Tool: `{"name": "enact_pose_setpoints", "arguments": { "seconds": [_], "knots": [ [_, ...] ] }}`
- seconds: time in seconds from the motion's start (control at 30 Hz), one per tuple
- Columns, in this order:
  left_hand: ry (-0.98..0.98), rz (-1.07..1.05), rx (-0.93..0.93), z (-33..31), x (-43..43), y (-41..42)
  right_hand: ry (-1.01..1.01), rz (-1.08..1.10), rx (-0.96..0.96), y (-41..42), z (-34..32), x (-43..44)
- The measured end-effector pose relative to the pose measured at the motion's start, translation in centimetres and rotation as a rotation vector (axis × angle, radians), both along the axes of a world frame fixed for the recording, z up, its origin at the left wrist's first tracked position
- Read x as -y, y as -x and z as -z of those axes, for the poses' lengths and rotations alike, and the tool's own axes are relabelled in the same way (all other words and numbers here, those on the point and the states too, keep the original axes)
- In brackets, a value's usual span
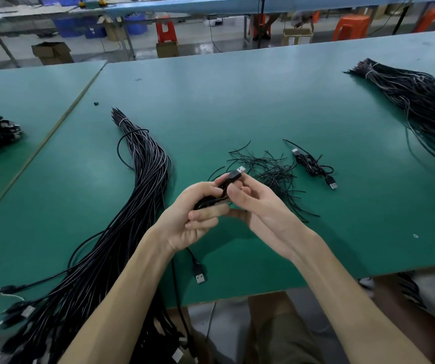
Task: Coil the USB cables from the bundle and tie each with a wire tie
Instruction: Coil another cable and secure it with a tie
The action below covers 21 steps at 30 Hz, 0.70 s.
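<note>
Coiling 1 USB cable (207, 203) above the green table (237, 101), near middle: the left hand (192, 219) curls round its black loops, and the right hand (258, 206) pinches the strand below the plug (240, 170). The bundle (143, 179) lies left. The next move probably calls for 1 from the wire ties (271, 172) piled just beyond.

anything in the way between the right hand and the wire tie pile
Nothing visible. The wire ties lie on the table just beyond the right hand, which holds the coiled cable with the left hand.
</note>
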<state>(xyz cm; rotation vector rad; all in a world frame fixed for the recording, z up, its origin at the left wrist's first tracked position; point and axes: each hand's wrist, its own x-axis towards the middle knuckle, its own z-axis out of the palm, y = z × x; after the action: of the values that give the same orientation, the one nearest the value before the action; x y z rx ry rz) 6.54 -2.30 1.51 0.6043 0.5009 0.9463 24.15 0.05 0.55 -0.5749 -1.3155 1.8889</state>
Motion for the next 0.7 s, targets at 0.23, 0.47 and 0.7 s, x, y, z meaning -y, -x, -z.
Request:
{"name": "enact_pose_setpoints", "arguments": {
  "seconds": [0.23, 0.47, 0.7],
  "knots": [
    [0.180, 0.030, 0.248, 0.3, -0.1, 0.3, 0.080, 0.004, -0.038, 0.7, 1.0, -0.5],
    [0.224, 0.049, 0.295, 0.8, -0.3, 0.2, 0.130, -0.032, -0.060, 0.6, 0.5, -1.2],
    [0.168, 0.075, 0.208, 1.1, -0.4, 0.4, 0.066, 0.036, 0.045, 0.6, -0.1, -1.3]
  ]
}}
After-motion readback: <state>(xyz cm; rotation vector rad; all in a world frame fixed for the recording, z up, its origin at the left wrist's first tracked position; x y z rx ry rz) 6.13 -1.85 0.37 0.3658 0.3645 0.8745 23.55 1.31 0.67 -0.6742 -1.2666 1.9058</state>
